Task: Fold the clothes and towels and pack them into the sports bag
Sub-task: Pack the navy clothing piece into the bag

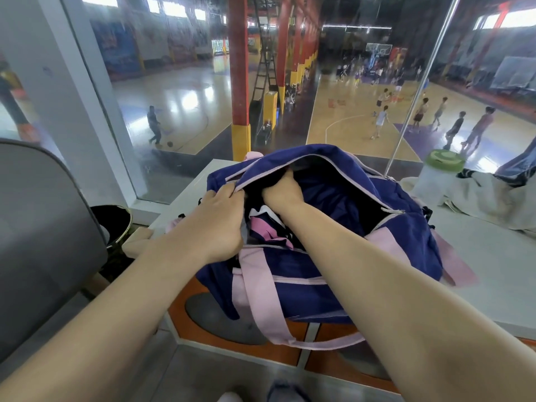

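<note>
With the left hand [224, 219] gripping the sports bag [333, 227] rim and the right hand [282, 191] pushing inside, fingers hidden, the folded pink-and-navy garment [268, 227] may rumple.

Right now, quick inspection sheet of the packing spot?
Surface: white table by a window.
Job's things: navy-pink sports bag unzipped, pink-white-dark clothes inside; pale towel in a heap at right.
Clutter: green-lidded container beside the towel.
Hands: left hand grips the bag's opening edge; right hand inside the bag, fingers hidden.
Cables: nothing seen.
Surroundings: grey chair at left; basketball court below.
</note>
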Motion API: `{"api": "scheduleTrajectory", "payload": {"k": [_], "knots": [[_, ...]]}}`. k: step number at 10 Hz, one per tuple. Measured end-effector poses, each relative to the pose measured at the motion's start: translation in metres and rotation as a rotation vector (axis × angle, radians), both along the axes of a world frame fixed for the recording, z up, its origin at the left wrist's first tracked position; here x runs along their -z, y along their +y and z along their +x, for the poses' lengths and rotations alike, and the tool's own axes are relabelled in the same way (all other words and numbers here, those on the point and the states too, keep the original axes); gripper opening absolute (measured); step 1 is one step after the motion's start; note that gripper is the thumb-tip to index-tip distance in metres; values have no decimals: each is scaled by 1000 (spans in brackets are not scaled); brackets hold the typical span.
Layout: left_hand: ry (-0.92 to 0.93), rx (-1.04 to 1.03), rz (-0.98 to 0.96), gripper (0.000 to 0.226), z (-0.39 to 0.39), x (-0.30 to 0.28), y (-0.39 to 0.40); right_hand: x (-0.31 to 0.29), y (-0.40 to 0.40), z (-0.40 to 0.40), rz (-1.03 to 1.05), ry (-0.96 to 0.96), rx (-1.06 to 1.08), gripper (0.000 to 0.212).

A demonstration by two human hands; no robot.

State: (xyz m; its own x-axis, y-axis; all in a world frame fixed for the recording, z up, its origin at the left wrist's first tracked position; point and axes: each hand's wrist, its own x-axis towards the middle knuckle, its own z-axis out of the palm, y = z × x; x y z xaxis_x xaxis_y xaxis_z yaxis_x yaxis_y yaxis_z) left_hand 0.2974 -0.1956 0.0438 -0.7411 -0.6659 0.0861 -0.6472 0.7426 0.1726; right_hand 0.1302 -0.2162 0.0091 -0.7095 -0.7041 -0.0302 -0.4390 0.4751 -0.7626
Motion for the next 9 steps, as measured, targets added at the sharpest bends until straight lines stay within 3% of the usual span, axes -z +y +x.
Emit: {"api": "scheduleTrajectory", "payload": {"k": [1,2,3,4,6,7,8,9], "knots": [[88,4,40,55,-2,2,1,3,-5,-1,22,26,-31,55],[162,10,134,77,0,1,-5,-9,-7,7,85,228,-144,44],[209,32,147,94,-3,-5,-8,-23,-2,22,18,225,-215,37],[181,8,148,81,-8,-13,-14,-19,-2,39,68,275,-258,55],[131,24,179,66,-5,-22,-31,-7,-5,50,427,579,-311,90],[119,-1,192,80,-1,-25,-35,-14,-5,42,476,565,-362,95],[125,-2,203,88,5,-24,-37,-20,10,25,320,398,-365,88],[102,22,183,88,7,-23,-36,-18,28,10,128,348,-322,68]]}}
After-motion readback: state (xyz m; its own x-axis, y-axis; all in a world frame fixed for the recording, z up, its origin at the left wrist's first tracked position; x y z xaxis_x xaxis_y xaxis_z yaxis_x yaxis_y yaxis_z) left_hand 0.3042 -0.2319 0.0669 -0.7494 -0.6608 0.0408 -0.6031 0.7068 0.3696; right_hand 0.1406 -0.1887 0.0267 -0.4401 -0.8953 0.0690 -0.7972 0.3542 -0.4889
